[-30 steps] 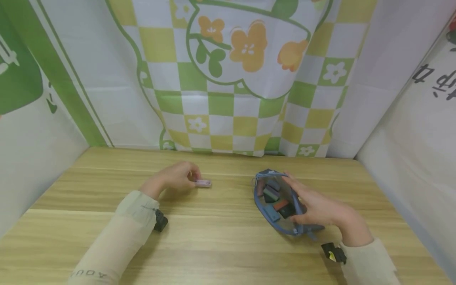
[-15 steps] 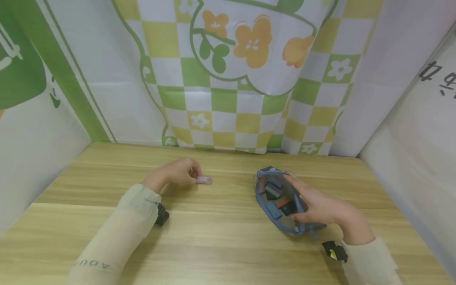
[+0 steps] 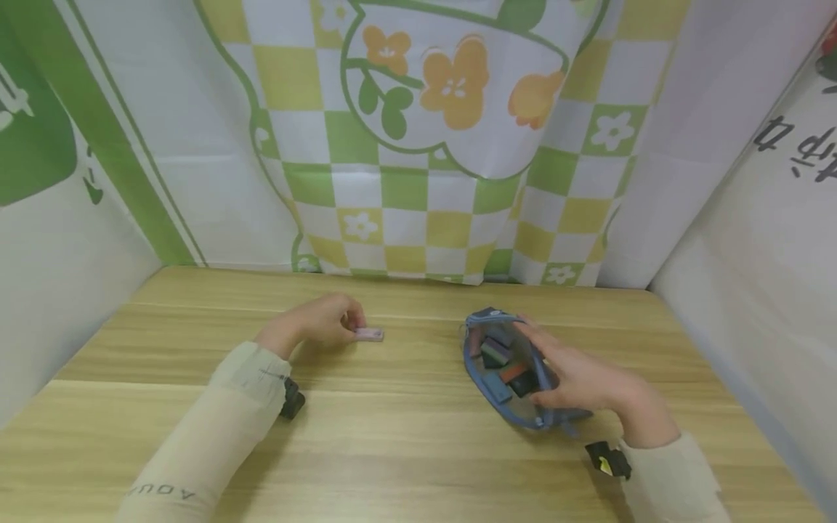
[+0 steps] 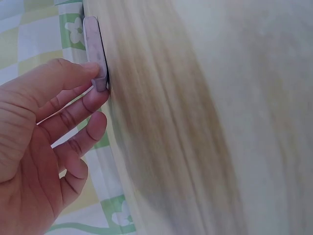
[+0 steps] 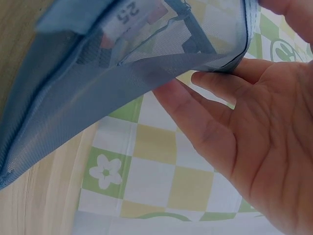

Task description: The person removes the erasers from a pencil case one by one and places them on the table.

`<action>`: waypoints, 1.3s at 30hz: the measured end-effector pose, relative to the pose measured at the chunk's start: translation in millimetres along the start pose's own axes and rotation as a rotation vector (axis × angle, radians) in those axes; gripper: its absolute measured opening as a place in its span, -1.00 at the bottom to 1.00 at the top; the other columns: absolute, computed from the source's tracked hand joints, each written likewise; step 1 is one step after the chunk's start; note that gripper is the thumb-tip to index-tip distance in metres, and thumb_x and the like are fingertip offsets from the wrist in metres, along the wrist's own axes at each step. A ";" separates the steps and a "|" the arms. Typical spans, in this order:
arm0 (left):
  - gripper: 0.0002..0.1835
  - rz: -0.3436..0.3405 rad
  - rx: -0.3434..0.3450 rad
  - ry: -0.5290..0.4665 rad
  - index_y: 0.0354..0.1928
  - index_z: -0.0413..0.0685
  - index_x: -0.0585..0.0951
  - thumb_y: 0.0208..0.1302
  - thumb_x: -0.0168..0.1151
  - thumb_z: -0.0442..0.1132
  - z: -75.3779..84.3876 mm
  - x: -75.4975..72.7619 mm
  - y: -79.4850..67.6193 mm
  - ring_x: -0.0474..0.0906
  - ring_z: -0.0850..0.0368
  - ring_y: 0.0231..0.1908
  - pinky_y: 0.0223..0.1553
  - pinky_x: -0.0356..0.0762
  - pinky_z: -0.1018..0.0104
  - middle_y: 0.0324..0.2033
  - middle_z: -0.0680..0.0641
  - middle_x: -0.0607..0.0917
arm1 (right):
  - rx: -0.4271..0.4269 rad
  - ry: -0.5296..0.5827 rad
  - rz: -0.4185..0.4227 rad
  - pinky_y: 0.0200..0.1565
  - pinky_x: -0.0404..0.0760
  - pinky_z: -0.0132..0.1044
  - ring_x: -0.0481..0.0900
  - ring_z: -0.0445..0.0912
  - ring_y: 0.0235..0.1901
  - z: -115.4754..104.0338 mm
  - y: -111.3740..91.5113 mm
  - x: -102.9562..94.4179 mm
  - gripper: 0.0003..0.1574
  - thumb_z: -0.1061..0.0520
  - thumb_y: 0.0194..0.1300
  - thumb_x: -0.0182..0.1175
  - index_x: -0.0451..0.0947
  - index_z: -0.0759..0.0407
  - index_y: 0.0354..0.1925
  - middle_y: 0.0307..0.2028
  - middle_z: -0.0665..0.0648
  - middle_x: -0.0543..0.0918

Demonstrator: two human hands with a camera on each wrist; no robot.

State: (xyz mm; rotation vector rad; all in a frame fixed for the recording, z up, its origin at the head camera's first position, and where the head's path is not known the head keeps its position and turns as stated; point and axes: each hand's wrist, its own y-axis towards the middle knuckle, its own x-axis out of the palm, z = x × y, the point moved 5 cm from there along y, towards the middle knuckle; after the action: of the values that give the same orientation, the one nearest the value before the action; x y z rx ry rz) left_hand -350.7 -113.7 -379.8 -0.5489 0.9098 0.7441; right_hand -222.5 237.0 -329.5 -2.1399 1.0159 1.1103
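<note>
Blue mesh pouch (image 5: 88,103) on desk (image 3: 392,465), zip mouth wide, tilted. Left hand (image 3: 319,319) well left of pouch; its grip pinches one end of small pale pink block (image 4: 93,41), thumb against fingers, block at desk surface. Right hand (image 3: 582,378) at pouch's right side; its grip holds the pouch edge, thumb apart from fingers. Inside pouch: blue block (image 3: 497,387), orange-and-black block (image 3: 519,380), striped dark block (image 3: 495,353), others partly hidden. Checked cloth (image 3: 405,189) hangs behind pouch.
</note>
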 end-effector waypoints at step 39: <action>-0.62 0.189 0.117 0.126 0.12 -0.23 0.59 0.36 0.26 -0.15 50.5 0.9 -16.6 0.60 -0.10 0.02 0.08 0.58 -0.01 0.04 -0.17 0.68 | -0.006 -0.017 0.008 0.30 0.29 0.34 0.05 0.43 0.44 -0.3 0.0 -1.8 0.25 0.16 0.15 0.41 -0.17 0.29 0.55 0.53 0.48 -0.17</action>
State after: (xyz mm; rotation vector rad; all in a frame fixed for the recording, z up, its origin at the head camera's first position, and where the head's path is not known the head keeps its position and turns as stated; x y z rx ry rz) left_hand -312.4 -88.5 -352.9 -0.4130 1.1268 0.8272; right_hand -223.1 237.4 -327.8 -2.1292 1.0163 1.1343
